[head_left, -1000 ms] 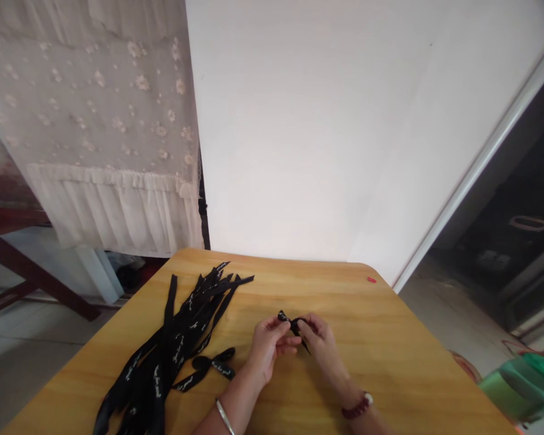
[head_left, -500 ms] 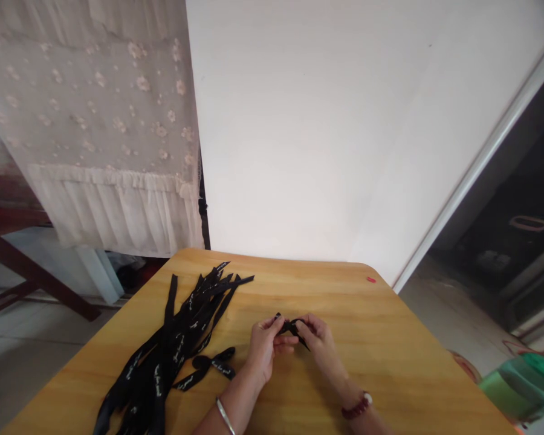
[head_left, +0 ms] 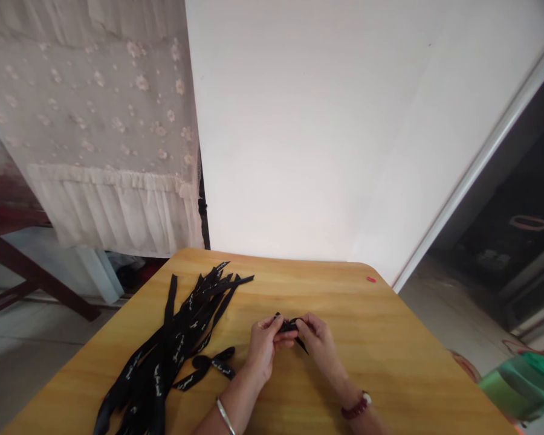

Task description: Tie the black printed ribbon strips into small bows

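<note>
Between my two hands is a black ribbon [head_left: 289,326], looped at its middle, with a tail hanging down below my right fingers. My left hand [head_left: 263,345] pinches its left side between thumb and fingers. On the other side my right hand [head_left: 320,339] grips the right loop, thumb pressed against the forefinger. The fingers partly cover the middle of the ribbon. Left of my left wrist lies a tied black ribbon bow [head_left: 212,364] with white lettering. Farther left, a pile of black ribbon strips [head_left: 176,344] with white script stretches across the wooden table [head_left: 344,302].
A small red piece [head_left: 371,280] lies near the table's far right corner. Behind the table stands a white panel [head_left: 290,133], with a lace curtain [head_left: 118,133] to its left. A green container [head_left: 521,383] is beside the right edge, and a dark red wooden frame [head_left: 31,284] at left.
The fingers of my left hand have shifted up against the middle of the ribbon, and the tail below my right hand hangs a little differently. Both hands stay in place.
</note>
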A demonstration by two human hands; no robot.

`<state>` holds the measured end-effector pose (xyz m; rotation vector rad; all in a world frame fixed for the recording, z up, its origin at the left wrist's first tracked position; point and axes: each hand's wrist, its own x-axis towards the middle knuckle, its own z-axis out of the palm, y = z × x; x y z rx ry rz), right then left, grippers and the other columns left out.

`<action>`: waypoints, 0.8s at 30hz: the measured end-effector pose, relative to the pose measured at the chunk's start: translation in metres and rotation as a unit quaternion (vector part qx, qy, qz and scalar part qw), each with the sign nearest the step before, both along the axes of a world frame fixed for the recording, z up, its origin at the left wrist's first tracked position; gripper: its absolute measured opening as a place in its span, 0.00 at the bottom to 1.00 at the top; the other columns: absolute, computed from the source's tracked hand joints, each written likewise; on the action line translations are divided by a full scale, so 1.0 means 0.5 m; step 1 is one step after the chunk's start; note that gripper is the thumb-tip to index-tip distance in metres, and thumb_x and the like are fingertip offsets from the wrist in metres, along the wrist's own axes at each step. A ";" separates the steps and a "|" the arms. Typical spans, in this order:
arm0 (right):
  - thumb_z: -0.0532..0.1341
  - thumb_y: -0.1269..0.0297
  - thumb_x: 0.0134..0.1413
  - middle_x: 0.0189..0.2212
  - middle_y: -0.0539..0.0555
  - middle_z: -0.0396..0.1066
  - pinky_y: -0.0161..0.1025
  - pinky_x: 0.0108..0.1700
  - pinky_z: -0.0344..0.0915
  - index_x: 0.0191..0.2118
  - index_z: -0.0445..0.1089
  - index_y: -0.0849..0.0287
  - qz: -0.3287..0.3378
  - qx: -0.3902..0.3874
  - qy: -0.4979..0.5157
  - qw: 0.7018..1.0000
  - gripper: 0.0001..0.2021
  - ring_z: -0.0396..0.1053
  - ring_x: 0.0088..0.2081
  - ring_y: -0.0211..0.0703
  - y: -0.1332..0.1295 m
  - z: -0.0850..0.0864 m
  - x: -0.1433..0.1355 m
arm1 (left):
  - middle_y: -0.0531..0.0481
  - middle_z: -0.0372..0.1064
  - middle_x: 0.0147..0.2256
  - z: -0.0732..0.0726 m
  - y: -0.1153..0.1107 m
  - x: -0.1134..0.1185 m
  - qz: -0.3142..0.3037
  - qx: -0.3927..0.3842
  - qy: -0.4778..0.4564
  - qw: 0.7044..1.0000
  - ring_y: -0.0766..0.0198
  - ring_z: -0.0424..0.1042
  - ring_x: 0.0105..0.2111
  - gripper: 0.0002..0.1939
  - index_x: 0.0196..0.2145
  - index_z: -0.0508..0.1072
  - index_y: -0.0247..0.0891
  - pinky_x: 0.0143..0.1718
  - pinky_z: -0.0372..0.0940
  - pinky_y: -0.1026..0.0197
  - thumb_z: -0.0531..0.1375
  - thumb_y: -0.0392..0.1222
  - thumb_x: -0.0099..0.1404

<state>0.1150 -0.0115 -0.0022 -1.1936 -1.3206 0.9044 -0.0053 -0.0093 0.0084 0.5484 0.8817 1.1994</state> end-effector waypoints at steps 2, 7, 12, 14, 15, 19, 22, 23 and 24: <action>0.57 0.56 0.45 0.15 0.45 0.55 0.31 0.22 0.51 0.18 0.60 0.59 -0.001 0.002 -0.006 1.000 0.14 0.53 0.19 0.34 0.000 0.000 0.000 | 0.41 0.73 0.24 0.000 0.000 0.000 -0.001 0.003 -0.001 1.000 0.60 0.73 0.22 0.12 0.26 0.70 0.28 0.18 0.65 0.67 0.63 0.42 0.48; 0.56 0.56 0.45 0.15 0.45 0.55 0.31 0.22 0.51 0.18 0.59 0.59 0.001 -0.001 -0.016 1.000 0.14 0.53 0.20 0.34 0.002 -0.005 0.000 | 0.43 0.72 0.24 -0.002 -0.001 0.000 0.003 0.014 -0.003 1.000 0.60 0.73 0.22 0.12 0.25 0.68 0.29 0.18 0.65 0.67 0.61 0.43 0.49; 0.56 0.56 0.46 0.16 0.46 0.57 0.31 0.23 0.52 0.19 0.61 0.60 0.009 0.003 -0.032 0.999 0.13 0.55 0.20 0.35 0.003 -0.007 0.001 | 0.46 0.70 0.22 -0.009 0.001 0.003 0.014 0.015 0.000 1.000 0.61 0.72 0.20 0.11 0.24 0.66 0.31 0.17 0.64 0.67 0.61 0.43 0.50; 0.56 0.57 0.46 0.16 0.46 0.58 0.32 0.24 0.53 0.19 0.62 0.60 0.008 0.004 -0.037 0.999 0.13 0.56 0.21 0.36 0.001 -0.004 0.001 | 0.48 0.70 0.21 -0.010 0.002 0.005 0.017 0.014 0.002 1.000 0.61 0.72 0.19 0.11 0.24 0.65 0.32 0.17 0.64 0.67 0.61 0.43 0.50; 0.56 0.57 0.45 0.16 0.47 0.59 0.32 0.24 0.54 0.20 0.62 0.60 0.008 0.004 -0.037 0.999 0.13 0.57 0.21 0.36 0.000 -0.003 0.000 | 0.48 0.69 0.20 -0.010 0.002 0.005 0.015 0.014 0.004 1.000 0.61 0.72 0.19 0.11 0.23 0.65 0.32 0.17 0.64 0.67 0.61 0.43 0.50; 0.56 0.56 0.45 0.16 0.47 0.60 0.32 0.24 0.55 0.19 0.62 0.60 0.004 0.003 -0.014 1.000 0.13 0.58 0.21 0.36 -0.002 0.003 -0.002 | 0.49 0.69 0.21 -0.003 -0.002 0.003 -0.016 0.007 0.010 1.000 0.62 0.71 0.17 0.12 0.27 0.65 0.32 0.16 0.63 0.66 0.59 0.45 0.51; 0.56 0.56 0.45 0.17 0.48 0.62 0.32 0.25 0.56 0.20 0.62 0.60 -0.009 0.009 -0.004 1.000 0.13 0.59 0.22 0.37 0.000 0.004 0.000 | 0.50 0.69 0.25 0.002 -0.005 0.000 -0.040 -0.006 -0.002 0.999 0.64 0.70 0.16 0.15 0.31 0.65 0.33 0.13 0.61 0.67 0.59 0.48 0.51; 0.57 0.56 0.45 0.17 0.48 0.62 0.33 0.26 0.57 0.20 0.63 0.60 -0.012 0.012 -0.007 1.000 0.13 0.60 0.23 0.37 0.000 0.004 0.002 | 0.50 0.69 0.26 0.003 -0.006 -0.001 -0.048 -0.007 -0.004 0.999 0.65 0.70 0.16 0.16 0.31 0.64 0.34 0.12 0.60 0.68 0.60 0.48 0.50; 0.57 0.56 0.46 0.17 0.48 0.62 0.33 0.26 0.57 0.21 0.63 0.61 -0.014 0.016 -0.010 1.000 0.13 0.60 0.23 0.37 0.001 0.003 0.003 | 0.50 0.69 0.27 0.004 -0.006 -0.001 -0.055 -0.006 -0.003 0.998 0.65 0.70 0.16 0.16 0.30 0.64 0.35 0.11 0.60 0.68 0.61 0.47 0.48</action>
